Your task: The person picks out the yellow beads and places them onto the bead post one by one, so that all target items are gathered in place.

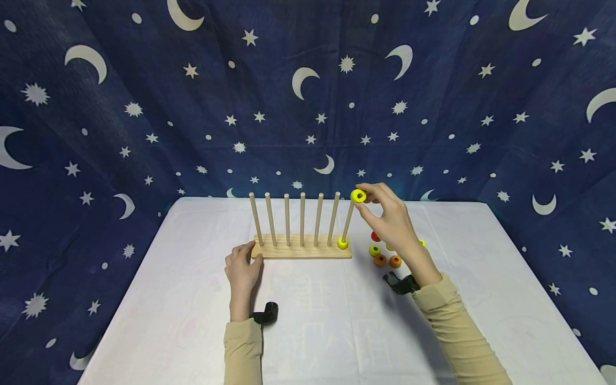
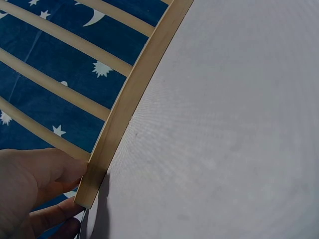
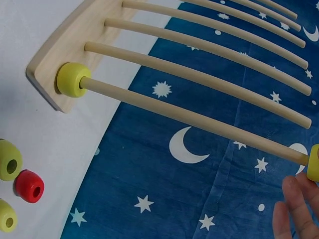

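A wooden stand [image 1: 303, 253] with a row of upright pegs is on the white table. Its left end is held by my left hand [image 1: 243, 267], thumb at the front edge; the left wrist view shows the fingers at the same end. My right hand [image 1: 393, 216] pinches a yellow bead [image 1: 354, 198] by its side, at the top of the rightmost peg [image 1: 348, 222]. In the right wrist view the held bead [image 3: 314, 167] is cut off by the frame edge, right at the peg's tip. Another yellow bead [image 3: 71, 79] sits at the foot of that peg.
Right of the stand lie several loose beads: a red bead [image 1: 375, 236], a yellow-green bead [image 1: 375, 251], an orange bead [image 1: 380, 260] and others, some partly behind the right hand. A dark blue cloth [image 1: 269, 96] with moons and stars hangs behind the table [image 1: 308, 321].
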A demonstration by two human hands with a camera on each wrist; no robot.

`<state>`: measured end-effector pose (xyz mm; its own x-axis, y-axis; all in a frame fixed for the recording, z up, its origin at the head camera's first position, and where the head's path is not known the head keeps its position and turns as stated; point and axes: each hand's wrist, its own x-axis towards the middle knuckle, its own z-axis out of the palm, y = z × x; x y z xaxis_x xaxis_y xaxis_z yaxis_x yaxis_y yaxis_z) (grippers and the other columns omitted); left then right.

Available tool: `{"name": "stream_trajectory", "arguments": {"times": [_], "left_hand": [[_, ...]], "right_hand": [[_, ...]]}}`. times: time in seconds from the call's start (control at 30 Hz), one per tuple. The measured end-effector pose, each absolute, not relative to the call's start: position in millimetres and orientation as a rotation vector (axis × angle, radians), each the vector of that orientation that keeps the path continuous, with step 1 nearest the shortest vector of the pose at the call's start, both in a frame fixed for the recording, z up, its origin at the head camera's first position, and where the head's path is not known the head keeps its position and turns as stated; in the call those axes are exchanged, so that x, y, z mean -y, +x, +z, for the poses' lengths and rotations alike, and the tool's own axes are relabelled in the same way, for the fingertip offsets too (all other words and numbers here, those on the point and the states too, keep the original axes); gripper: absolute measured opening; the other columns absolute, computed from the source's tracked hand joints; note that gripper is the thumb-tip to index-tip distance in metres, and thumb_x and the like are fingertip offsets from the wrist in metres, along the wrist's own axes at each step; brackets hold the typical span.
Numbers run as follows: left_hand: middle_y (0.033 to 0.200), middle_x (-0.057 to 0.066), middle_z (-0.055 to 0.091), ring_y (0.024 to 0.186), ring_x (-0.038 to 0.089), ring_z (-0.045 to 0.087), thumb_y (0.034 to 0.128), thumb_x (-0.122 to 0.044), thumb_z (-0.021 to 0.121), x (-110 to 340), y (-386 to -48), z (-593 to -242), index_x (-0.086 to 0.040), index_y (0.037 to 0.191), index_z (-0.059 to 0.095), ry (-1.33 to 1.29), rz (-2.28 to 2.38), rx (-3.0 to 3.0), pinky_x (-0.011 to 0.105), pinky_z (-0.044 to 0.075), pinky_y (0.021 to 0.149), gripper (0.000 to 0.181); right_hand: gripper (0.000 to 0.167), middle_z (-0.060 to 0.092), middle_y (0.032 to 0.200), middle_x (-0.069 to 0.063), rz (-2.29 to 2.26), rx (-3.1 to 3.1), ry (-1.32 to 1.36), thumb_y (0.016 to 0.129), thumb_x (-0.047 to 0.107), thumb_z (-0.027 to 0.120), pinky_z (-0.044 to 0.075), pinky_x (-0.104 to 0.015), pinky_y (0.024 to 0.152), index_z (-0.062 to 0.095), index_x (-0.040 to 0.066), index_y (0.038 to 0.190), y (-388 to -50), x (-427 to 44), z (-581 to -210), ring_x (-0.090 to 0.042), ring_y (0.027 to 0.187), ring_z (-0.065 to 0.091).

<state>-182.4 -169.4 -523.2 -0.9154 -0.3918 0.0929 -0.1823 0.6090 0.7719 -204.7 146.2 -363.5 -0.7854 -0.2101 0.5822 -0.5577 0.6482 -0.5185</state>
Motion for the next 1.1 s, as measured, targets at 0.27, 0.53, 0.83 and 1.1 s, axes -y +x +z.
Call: {"name": "stream_trajectory", "arguments": {"times": [0.27, 0.53, 0.83, 1.1], "left_hand": [[0.128, 0.023, 0.055, 0.125, 0.042, 0.039, 0.0837, -0.017, 0.066, 169.3, -182.9, -523.0, -0.002, 0.126, 0.061, 0.468, -1.197, 2.582, 0.06, 0.025, 0.103, 0.045], [0.128, 0.023, 0.056, 0.124, 0.041, 0.04, 0.0839, -0.017, 0.066, 169.0, -182.7, -522.7, -0.002, 0.126, 0.061, 0.477, -1.194, 2.585, 0.059, 0.026, 0.103, 0.045], [0.128, 0.023, 0.056, 0.125, 0.042, 0.039, 0.0842, -0.018, 0.066, 169.6, -182.4, -521.7, -0.003, 0.127, 0.061, 0.476, -1.207, 2.583, 0.06, 0.026, 0.103, 0.045], [0.128, 0.023, 0.056, 0.125, 0.042, 0.039, 0.0839, -0.017, 0.066, 168.7, -181.5, -519.9, -0.003, 0.126, 0.061, 0.484, -1.218, 2.58, 0.059, 0.025, 0.103, 0.045]], "right_hand": [[0.039, 0.063, 0.105, -0.006, 0.986, 2.366, 0.61, 0.085, 0.009, 0.07, 0.051, -0.039, 0.087, 0.061, 0.01, 0.123, -210.8, -145.1, -363.8, -0.023, 0.092, 0.062], [0.037, 0.063, 0.102, -0.007, 1.009, 2.362, 0.611, 0.086, 0.01, 0.069, 0.051, -0.042, 0.087, 0.062, 0.01, 0.123, -213.3, -143.0, -362.8, -0.023, 0.09, 0.061], [0.035, 0.064, 0.099, -0.007, 1.027, 2.4, 0.523, 0.087, 0.017, 0.07, 0.051, -0.041, 0.084, 0.063, 0.011, 0.121, -214.9, -139.6, -364.2, -0.023, 0.089, 0.062], [0.035, 0.065, 0.099, -0.006, 1.045, 2.426, 0.47, 0.088, 0.021, 0.069, 0.051, -0.04, 0.085, 0.064, 0.011, 0.121, -215.4, -138.0, -366.7, -0.022, 0.088, 0.063]]}}
